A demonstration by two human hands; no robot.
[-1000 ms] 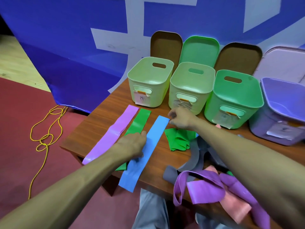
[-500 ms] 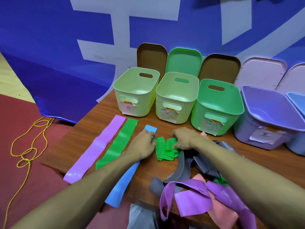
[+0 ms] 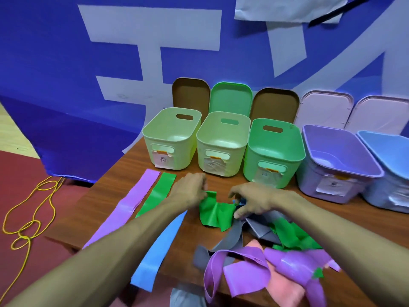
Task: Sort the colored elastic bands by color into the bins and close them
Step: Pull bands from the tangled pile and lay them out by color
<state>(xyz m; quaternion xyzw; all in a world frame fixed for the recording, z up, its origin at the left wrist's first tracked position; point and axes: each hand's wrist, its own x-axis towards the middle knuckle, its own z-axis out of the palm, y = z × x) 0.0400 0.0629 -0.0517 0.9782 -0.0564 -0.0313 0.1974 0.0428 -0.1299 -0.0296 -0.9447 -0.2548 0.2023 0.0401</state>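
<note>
A crumpled green band lies mid-table. My left hand pinches its upper left corner and my right hand grips its right edge, where a bit of blue also shows. Flat on the table to the left lie a purple band, a green band and a blue band. A tangled pile of grey, purple, pink and green bands sits at the front right. Open bins stand in a row behind: two pale green, one green, one purple, one blue.
Lids lean upright behind the bins against the blue banner: brown, green, brown, and two pale ones. The wooden table ends at left and front. A yellow cord lies on the red floor.
Both hands have closed in on the crumpled green band and lifted its edges. My left hand left the blue band. The view has tilted up and right, bringing the blue bin into sight.
</note>
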